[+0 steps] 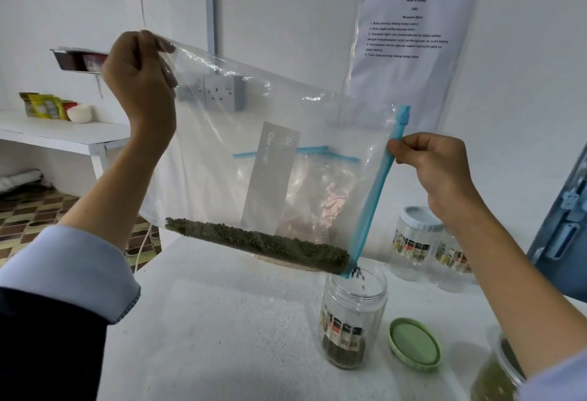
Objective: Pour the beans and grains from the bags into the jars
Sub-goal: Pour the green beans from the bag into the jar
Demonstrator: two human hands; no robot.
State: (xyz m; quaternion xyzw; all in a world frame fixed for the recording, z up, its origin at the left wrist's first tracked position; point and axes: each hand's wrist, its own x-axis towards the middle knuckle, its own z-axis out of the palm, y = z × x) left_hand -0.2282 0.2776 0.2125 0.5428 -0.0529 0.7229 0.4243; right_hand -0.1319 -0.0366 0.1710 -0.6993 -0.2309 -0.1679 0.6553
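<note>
Right hand (440,175) pinching the blue zip strip (378,191) of the clear bag (254,121); left hand (139,73) clamped on the far upper corner, held higher. Below and just inward of the right grip, the bag's low corner over the open jar (352,315), green beans (257,243) banked along the bottom fold, long axis sloping down toward that mouth, a few dropping in. Right hand the nearer to the jar. Green lid (414,345) beside it. On the wall sheet (409,28), "TASK & GOAL"; jar labels unreadable.
</note>
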